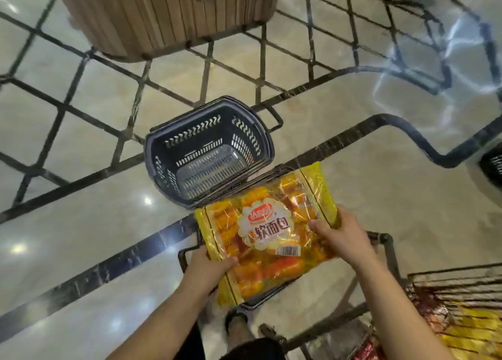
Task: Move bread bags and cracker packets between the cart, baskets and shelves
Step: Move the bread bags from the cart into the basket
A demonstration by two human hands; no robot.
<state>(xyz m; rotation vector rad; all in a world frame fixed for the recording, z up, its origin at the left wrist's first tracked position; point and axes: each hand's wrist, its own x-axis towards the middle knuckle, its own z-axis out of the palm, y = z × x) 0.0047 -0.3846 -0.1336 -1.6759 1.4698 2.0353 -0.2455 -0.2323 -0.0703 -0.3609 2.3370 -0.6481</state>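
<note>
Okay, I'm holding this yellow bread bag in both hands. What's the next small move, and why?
Probably ease the bread bag forward and down into the dark basket. The left hand and the right hand each grip an edge of the bag. It hangs in the air, and the basket just ahead on the floor stands open with nothing in it.

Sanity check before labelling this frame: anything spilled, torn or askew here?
Nothing stands out. The bread bag looks whole, held by the left hand and right hand. The dark basket sits upright on the floor, empty. The packets lie inside the cart.
</note>
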